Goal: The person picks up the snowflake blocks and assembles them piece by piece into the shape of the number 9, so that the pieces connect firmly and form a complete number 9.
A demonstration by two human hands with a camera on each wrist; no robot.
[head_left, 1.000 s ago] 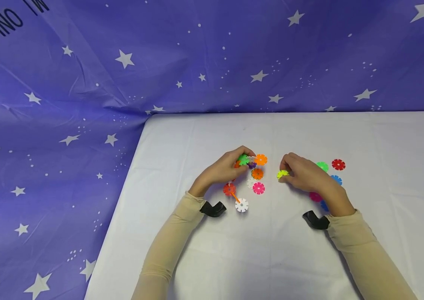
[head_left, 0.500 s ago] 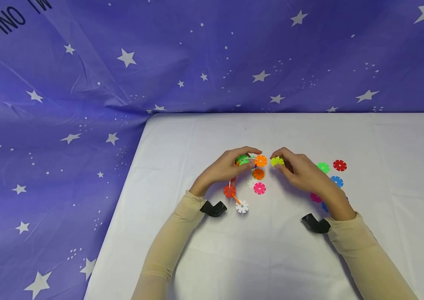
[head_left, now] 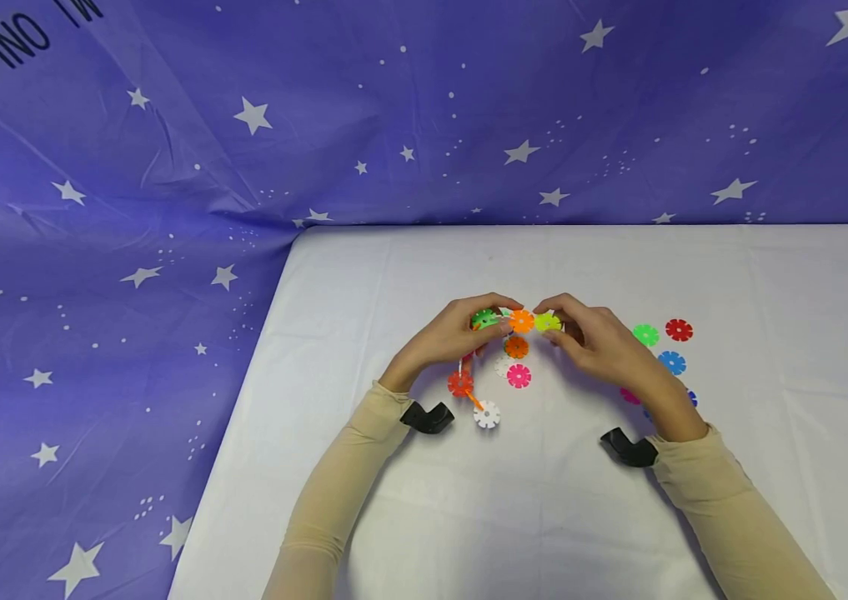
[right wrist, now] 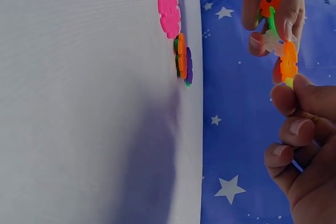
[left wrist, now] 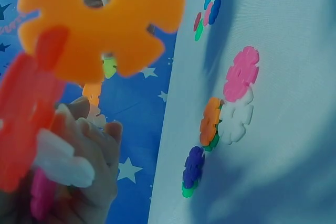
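Left hand (head_left: 461,337) grips the linked disc chain (head_left: 502,350) above the tabletop (head_left: 544,517), right hand (head_left: 596,342) pinches a yellow-green disc (head_left: 547,322) against its orange end disc (head_left: 521,321); light, stiff, slotted plastic, probably best held by the rims.

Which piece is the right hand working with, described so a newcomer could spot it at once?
Start at the white table and find the two hands meeting near its middle. The right hand pinches a yellow-green notched disc at its fingers' tips, edge against the orange disc of the cluster the left hand grips. It is the only yellow-green piece; the loose green disc is darker.
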